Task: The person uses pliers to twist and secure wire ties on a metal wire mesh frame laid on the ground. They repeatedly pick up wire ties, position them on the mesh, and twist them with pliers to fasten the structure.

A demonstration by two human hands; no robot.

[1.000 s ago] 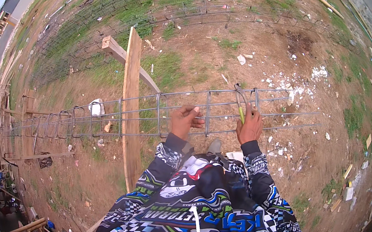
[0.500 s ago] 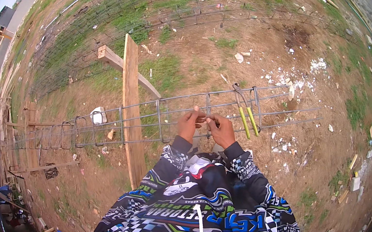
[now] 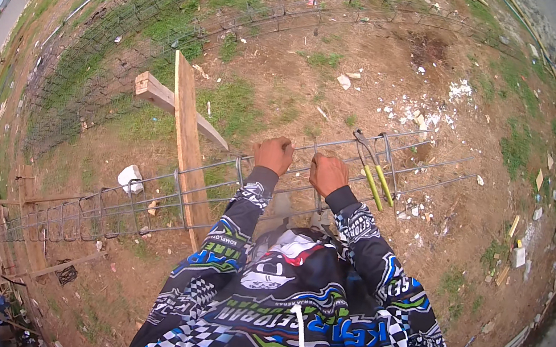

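A long cage of steel reinforcing bars (image 3: 274,196) with square stirrups lies across in front of me. My left hand (image 3: 274,154) is closed at the cage's far top bar, left of a stirrup. My right hand (image 3: 329,175) is closed over the cage just right of that same stirrup, knuckles up. Whatever the fingers of either hand hold is hidden beneath them. To the right of my right hand, pincers with yellow-green handles (image 3: 376,185) rest on the cage, their jaws over the far bar.
A wooden plank (image 3: 185,136) crosses the cage at left, beside a thicker timber (image 3: 159,93). A white block (image 3: 131,179) sits behind the cage. More steel cages (image 3: 109,64) lie on the grass at far left. White rubble (image 3: 453,92) is scattered at far right.
My hands were together at a stirrup with fingertips meeting. They are now apart, the left one further left and farther away, with fingers curled. The view has shifted slightly.
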